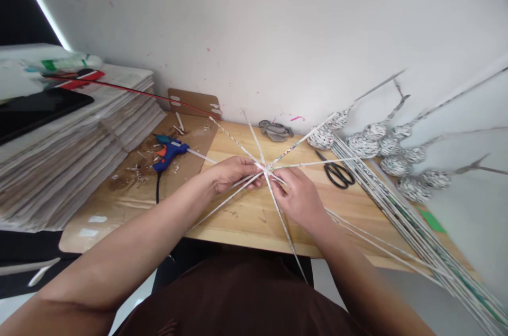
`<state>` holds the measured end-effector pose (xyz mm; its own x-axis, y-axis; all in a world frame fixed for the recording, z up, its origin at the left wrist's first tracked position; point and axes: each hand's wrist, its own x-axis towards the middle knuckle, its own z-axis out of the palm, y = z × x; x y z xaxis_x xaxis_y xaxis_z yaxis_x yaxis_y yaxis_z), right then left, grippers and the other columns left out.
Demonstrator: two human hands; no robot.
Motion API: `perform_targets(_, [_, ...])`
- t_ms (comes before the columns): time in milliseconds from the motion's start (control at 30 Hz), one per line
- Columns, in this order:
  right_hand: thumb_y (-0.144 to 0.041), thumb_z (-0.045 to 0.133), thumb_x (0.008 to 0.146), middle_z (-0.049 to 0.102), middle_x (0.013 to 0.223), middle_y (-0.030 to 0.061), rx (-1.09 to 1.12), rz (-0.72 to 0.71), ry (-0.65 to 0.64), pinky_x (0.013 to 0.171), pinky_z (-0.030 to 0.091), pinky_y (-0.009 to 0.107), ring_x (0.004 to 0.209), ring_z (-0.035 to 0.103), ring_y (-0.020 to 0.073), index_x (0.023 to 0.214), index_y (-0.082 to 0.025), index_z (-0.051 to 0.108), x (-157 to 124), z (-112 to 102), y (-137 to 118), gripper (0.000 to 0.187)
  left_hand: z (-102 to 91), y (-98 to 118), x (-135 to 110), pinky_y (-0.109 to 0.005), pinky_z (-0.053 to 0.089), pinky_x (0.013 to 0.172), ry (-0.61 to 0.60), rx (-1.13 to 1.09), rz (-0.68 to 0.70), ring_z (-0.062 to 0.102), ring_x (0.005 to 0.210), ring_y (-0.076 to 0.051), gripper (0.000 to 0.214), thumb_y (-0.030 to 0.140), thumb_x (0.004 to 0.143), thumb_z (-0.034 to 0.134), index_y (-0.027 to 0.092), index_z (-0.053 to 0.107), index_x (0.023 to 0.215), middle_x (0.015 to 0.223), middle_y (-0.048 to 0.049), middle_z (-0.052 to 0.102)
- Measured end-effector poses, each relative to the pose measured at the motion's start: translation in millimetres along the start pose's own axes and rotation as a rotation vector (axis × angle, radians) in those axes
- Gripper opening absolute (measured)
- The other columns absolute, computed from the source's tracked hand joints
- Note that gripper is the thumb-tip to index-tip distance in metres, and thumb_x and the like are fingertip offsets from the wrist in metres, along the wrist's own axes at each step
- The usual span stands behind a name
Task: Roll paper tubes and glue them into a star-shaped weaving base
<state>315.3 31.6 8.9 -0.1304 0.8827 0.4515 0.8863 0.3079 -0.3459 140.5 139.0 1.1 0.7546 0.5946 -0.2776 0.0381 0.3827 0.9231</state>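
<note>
Several thin rolled-paper sticks (pixel 283 219) cross at one point and spread out like a star above the wooden table. My left hand (pixel 236 171) pinches them at the left of the crossing, thumb and fingers pressed together. At the right of the crossing my right hand (pixel 298 193) is closed on the sticks too, with its fingertips close to the centre. The fingers partly cover the place where the sticks meet, so how they are joined there cannot be made out.
A blue glue gun (pixel 170 155) lies on brown cardboard (pixel 186 166) at left, beside a tall paper stack (pixel 99 140). Black scissors (pixel 339 174), a bundle of paper sticks (pixel 397 225) and several woven paper balls (pixel 361 144) are at right. A grey cloth (pixel 275 130) lies by the wall.
</note>
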Motion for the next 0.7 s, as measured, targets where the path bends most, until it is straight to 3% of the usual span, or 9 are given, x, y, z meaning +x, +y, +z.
perform_targets(100, [-0.020,0.048,0.092,0.065,0.089,0.0070,0.084,0.010,-0.026,0.079,0.043,0.030,0.086,0.058,0.0198,0.093,-0.018,0.063,5,-11,0,0.015,9.0,6,7,-0.021,0.045,0.056,0.077,-0.028,-0.006,0.061,0.060,-0.012,0.032,0.032,0.058,0.084,0.012,0.073,0.079,0.068,-0.0053,0.069])
perform_targets(233, [-0.023,0.045,0.095,0.063,0.085,0.0055,0.091,0.033,-0.045,0.077,0.041,0.029,0.085,0.057,0.0184,0.095,-0.020,0.067,11,-40,6,0.023,15.2,11,4,-0.020,0.044,0.054,0.191,0.006,0.032,0.058,0.054,-0.010,0.024,0.030,0.061,0.082,0.012,0.069,0.070,0.059,-0.0029,0.066])
perform_targets(400, [-0.035,0.055,0.090,0.052,0.059,-0.0006,-0.032,0.113,-0.049,0.061,0.035,0.028,0.063,0.051,0.0154,0.074,-0.020,0.069,27,-77,19,0.026,15.6,5,0,-0.021,0.044,0.055,0.260,-0.002,0.051,0.056,0.056,-0.009,0.030,0.036,0.059,0.084,0.013,0.069,0.072,0.061,0.0003,0.062])
perform_targets(500, [-0.038,0.066,0.080,0.055,0.059,-0.0026,-0.034,0.204,0.047,0.058,0.035,0.027,0.056,0.049,0.0131,0.084,-0.021,0.071,42,-95,28,0.019,16.5,0,1,-0.021,0.043,0.056,0.282,-0.007,0.068,0.053,0.054,-0.009,0.033,0.041,0.059,0.082,0.013,0.066,0.068,0.059,0.0019,0.058])
perform_targets(700, [-0.046,0.071,0.072,0.067,0.068,0.0027,0.176,0.435,0.241,0.054,0.042,0.028,0.056,0.057,0.0145,0.088,-0.018,0.070,71,-139,40,0.033,18.2,-2,1,-0.022,0.036,0.052,0.297,0.083,0.124,0.047,0.052,-0.009,0.033,0.042,0.061,0.079,0.013,0.064,0.064,0.055,0.0022,0.053])
